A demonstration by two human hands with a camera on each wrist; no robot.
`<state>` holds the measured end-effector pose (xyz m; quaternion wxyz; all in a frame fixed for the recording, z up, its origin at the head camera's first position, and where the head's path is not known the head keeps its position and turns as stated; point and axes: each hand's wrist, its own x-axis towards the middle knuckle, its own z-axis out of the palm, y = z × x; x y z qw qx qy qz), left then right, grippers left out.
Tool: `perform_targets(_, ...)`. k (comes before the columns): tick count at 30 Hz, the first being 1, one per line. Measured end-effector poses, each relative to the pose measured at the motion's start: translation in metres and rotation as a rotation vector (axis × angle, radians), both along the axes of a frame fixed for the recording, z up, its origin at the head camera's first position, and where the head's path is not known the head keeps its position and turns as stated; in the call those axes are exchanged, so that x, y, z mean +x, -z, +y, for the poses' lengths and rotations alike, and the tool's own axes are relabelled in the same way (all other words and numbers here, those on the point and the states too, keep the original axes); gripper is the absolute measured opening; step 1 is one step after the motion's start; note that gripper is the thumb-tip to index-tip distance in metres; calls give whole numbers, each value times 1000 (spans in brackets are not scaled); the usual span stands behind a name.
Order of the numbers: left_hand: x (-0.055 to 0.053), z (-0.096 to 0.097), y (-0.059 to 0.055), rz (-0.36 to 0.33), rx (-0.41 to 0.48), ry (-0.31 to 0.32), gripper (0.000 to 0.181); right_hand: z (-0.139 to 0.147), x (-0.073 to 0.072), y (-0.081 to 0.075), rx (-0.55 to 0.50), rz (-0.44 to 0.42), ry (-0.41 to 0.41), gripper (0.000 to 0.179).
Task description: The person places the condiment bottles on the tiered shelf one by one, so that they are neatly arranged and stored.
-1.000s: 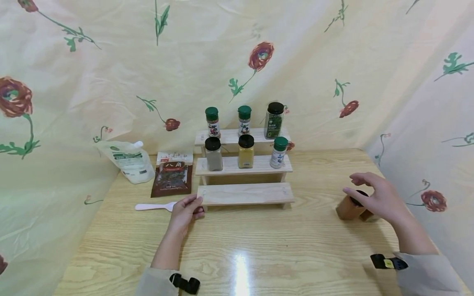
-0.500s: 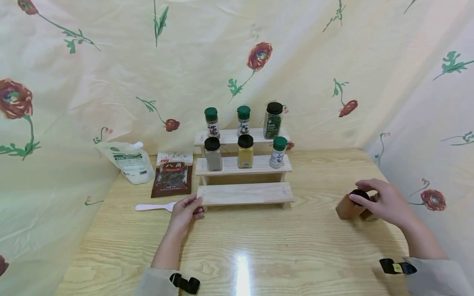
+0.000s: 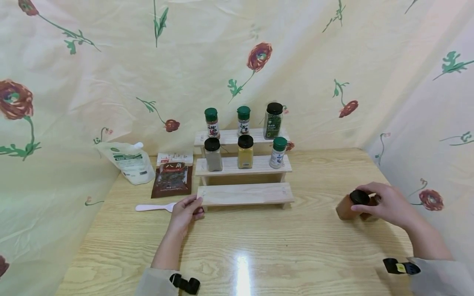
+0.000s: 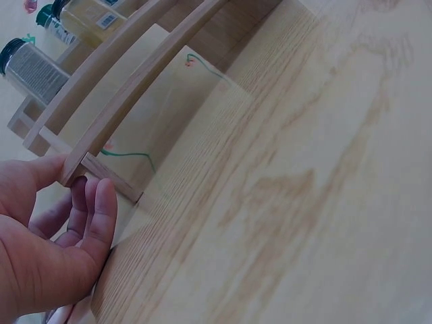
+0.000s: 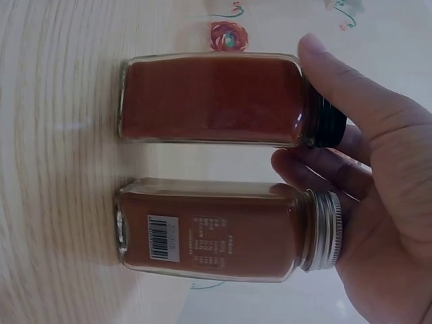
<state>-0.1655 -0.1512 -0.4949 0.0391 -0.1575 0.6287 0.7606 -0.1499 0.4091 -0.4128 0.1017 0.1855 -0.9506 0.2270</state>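
My left hand point(image 3: 182, 214) grips the left end of the lowest step of a three-tier wooden spice rack point(image 3: 244, 194). In the left wrist view its thumb lies along the step's end and the fingers curl beneath. At the table's right side my right hand point(image 3: 390, 204) pinches a black-capped spice jar point(image 5: 212, 101) near its neck, thumb on one side and fingers on the other. Reddish-brown powder fills this upright jar, whose base is on the table. Beside it stands a second spice jar point(image 5: 209, 233) with a silver lid and brown powder, close to my fingers.
Several spice bottles stand on the rack's upper two tiers, among them a yellow-filled jar point(image 3: 245, 154). Left of the rack are a brown star-anise packet point(image 3: 172, 179), a white spouted pouch point(image 3: 131, 162) and a white plastic spoon point(image 3: 152, 207). Floral cloth hangs behind and right.
My right hand has come down onto the black-capped jar, and its thumb and fingers have closed around the neck. My left hand stays on the rack.
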Motion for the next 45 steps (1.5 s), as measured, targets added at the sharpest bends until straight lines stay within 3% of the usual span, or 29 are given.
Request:
perform_targets(9, 1, 0, 2, -5, 3, -10, 43, 2, -1, 0, 26, -23, -39, 44)
perform_targets(22, 1, -1, 3, -1, 1, -7, 42, -7, 0, 4, -24, 91, -34, 39)
perform_targets(30, 1, 0, 3, 0, 4, -10, 42, -26, -6, 1, -56, 140, 45, 43)
perform_targets(45, -1, 1, 0, 9, 18, -18, 40, -67, -19, -4, -176, 233, 25, 36)
